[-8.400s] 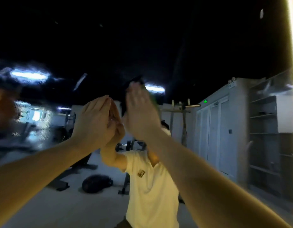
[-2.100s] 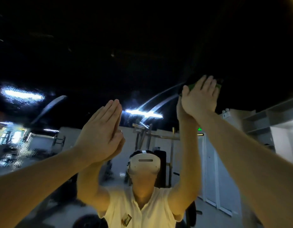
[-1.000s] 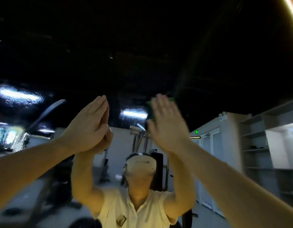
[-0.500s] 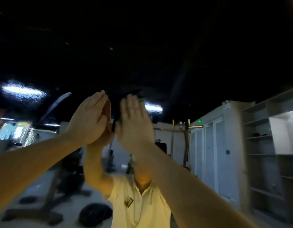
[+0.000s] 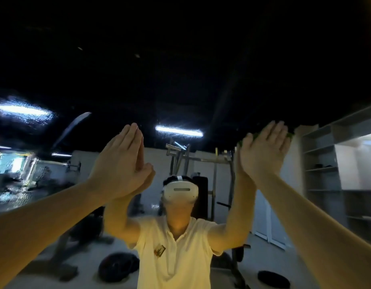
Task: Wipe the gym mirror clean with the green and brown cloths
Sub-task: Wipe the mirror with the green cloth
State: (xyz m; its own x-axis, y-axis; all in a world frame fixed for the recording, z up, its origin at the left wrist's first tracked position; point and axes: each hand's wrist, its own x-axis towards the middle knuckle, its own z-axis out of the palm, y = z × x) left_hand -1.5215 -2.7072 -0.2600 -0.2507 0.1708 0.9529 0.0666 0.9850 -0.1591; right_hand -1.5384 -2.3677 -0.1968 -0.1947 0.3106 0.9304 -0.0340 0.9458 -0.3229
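Green cloth [image 5: 290, 135]; white headset [image 5: 181, 190]; pale yellow shirt [image 5: 180, 257].

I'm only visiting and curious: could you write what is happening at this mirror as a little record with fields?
place: gym, facing a wall mirror
left hand: flat on the glass, fingers straight; no cloth shows under it
right hand: flat, pressing a green cloth to the glass; only its edges show
reflected: white headset, weight machine, shelves
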